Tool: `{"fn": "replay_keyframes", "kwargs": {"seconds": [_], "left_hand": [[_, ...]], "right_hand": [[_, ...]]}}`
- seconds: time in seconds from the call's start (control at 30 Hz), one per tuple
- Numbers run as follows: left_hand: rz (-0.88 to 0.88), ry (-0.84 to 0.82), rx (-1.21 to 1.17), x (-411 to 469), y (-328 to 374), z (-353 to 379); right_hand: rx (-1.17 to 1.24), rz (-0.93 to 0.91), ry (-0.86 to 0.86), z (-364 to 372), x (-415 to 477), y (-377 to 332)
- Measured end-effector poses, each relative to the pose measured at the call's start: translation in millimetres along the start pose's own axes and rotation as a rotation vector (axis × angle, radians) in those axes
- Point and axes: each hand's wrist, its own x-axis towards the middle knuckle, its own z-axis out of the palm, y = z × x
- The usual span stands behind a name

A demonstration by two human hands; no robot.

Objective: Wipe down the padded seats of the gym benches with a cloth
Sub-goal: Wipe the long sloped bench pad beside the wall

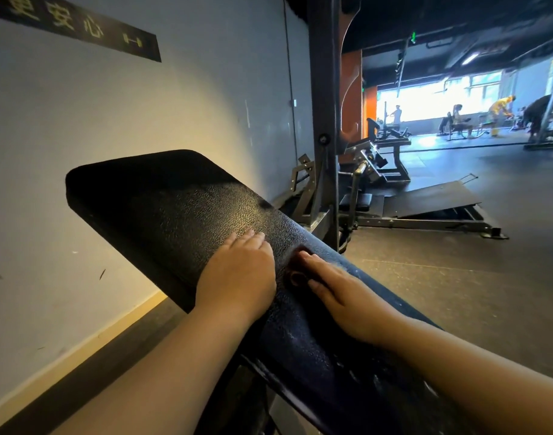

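The left hand lies flat on the black padded seat, fingers straight and together, palm down and gripping nothing. Just beside it, the right hand also rests palm down on the pad, fingers stretched along the surface, and it holds nothing that can be made out. No cloth shows under or near either hand; the small reddish patch at the right fingertips may be only their reflection in the shiny cover, and it is too unclear to call. The pad slopes up and away toward the pale wall, its grained cover glossy near the hands and dull at the far rounded end. Beyond it stand a dark steel upright and other machines on the dark floor. The step in hand looks like bracing or feeling the pad rather than wiping. The next move calls for getting a cloth into one hand and drawing it along the pad toward that far end.
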Motion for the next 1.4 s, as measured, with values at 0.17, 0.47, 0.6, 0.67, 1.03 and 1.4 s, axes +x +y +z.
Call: {"fn": "replay_keyframes", "kwargs": {"seconds": [0.17,0.47,0.6,0.67,1.03,1.4], "left_hand": [[0.013,-0.020,0.029,-2,3,-2],[0.004,-0.003,0.016,1,3,-1],[-0.003,-0.001,0.012,2,3,1],[-0.003,0.003,0.002,3,2,2],[0.015,-0.196,-0.014,24,-15,-23],[0.032,-0.080,0.031,33,-25,3]], "right_hand": [[-0.064,0.096,0.088,8,30,-4],[-0.032,0.127,0.009,-9,19,20],[-0.018,0.142,0.077,5,42,2],[-0.012,0.015,0.062,9,27,-11],[0.023,0.201,0.121,8,60,-4],[0.034,0.350,0.115,-4,90,29]]}}
